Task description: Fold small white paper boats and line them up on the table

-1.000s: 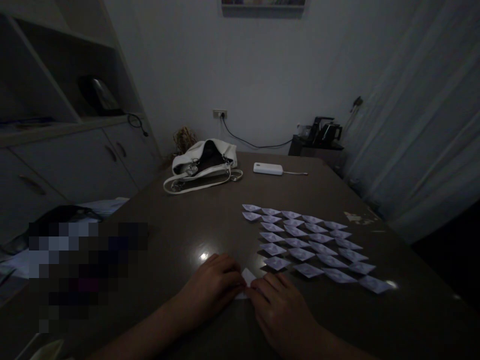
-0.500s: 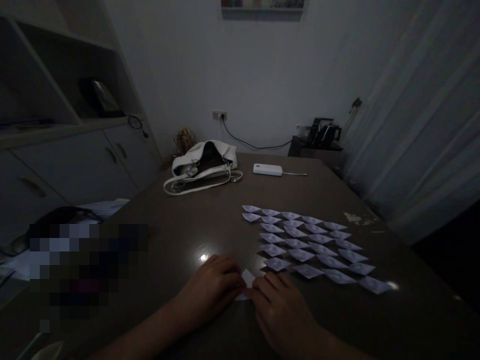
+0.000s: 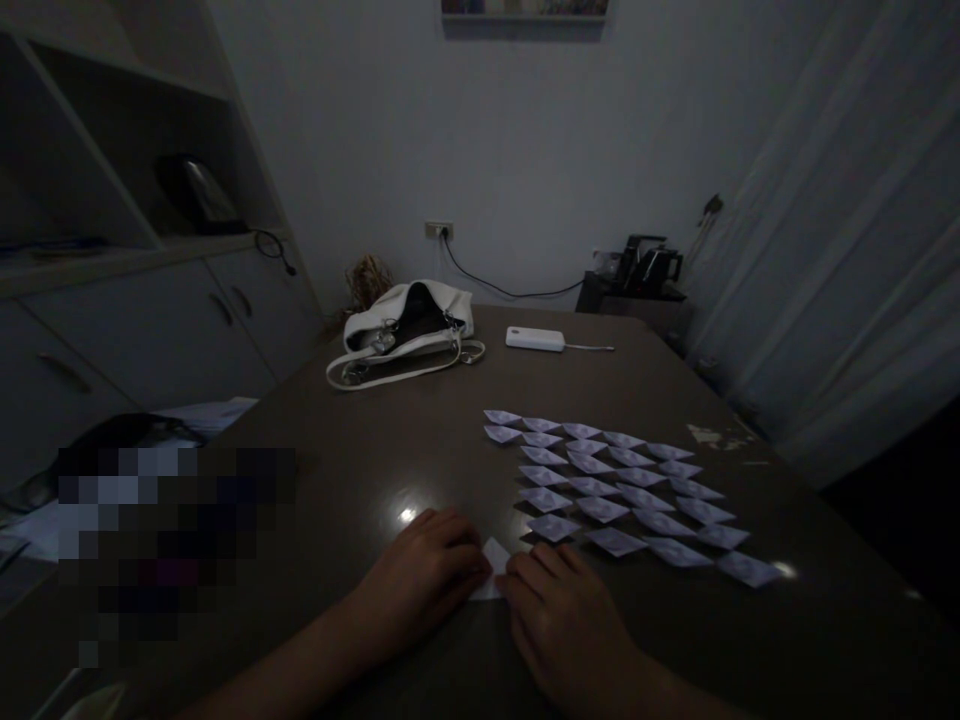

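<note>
A small piece of folded white paper lies on the dark table between my two hands, its pointed tip facing away from me. My left hand grips its left side with bent fingers. On the other side, my right hand has its fingers closed on the right edge. Both hands cover much of the paper. Just beyond and to the right, several folded paper boats stand in rows.
A white handbag rests at the table's far left, and a white power bank with a short cable lies right of it. A black kettle stands on a low cabinet behind. Papers and a blurred patch are at left.
My fingertips have drawn slightly apart, so more of the folded paper shows between them. The boats, handbag and power bank stay where they were.
</note>
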The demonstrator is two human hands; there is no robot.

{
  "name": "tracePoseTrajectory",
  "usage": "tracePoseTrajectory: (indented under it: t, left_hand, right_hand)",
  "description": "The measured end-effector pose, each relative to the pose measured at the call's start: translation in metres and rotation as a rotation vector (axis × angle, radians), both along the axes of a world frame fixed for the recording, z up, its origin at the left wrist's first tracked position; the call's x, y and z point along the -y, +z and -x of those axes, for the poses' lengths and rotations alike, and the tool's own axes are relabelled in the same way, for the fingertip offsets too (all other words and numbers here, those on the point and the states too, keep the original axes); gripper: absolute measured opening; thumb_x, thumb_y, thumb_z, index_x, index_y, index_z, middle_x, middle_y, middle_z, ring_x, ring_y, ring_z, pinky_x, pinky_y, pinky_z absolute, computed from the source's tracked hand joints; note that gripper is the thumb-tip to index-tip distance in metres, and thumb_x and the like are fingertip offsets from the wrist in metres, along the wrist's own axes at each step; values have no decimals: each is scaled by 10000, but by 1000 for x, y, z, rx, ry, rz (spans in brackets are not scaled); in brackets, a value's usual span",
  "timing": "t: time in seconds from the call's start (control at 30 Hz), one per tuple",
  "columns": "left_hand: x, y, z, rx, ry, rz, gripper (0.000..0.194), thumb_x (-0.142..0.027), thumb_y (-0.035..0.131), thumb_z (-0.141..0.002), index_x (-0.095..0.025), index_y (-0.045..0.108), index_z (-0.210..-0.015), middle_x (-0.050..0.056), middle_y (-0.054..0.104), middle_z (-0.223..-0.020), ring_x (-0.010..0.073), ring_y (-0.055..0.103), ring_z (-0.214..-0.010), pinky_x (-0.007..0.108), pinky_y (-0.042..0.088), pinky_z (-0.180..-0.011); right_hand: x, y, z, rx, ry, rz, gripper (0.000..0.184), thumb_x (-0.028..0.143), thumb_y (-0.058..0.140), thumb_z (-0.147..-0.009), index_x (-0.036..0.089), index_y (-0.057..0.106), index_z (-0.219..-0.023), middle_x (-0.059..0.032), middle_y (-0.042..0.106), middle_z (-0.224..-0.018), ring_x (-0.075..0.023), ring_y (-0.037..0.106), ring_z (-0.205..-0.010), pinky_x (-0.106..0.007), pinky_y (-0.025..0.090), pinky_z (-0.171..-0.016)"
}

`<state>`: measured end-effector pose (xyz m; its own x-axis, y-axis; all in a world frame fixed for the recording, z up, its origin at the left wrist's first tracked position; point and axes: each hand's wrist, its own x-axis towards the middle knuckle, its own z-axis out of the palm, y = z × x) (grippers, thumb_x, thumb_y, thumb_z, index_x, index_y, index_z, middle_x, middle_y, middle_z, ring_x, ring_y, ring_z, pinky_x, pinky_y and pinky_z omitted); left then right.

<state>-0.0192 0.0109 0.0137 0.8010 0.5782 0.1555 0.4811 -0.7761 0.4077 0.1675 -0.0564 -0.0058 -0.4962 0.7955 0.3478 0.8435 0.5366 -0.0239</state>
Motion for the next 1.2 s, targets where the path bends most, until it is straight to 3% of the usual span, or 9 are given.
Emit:
tracePoseTrajectory:
  t: [1.2]
  left_hand:
    - [1,2,0,20,-8,-15,154,-191,516,-883,-191,670,-893,58,623,-894,186,550,-833,309,408,-749]
  right_hand:
    - [-1,7,-1,9,-106,6,63,138,600,-719,167,647,-749,-47,665,-797,-218,559,-782,-359,357,-743]
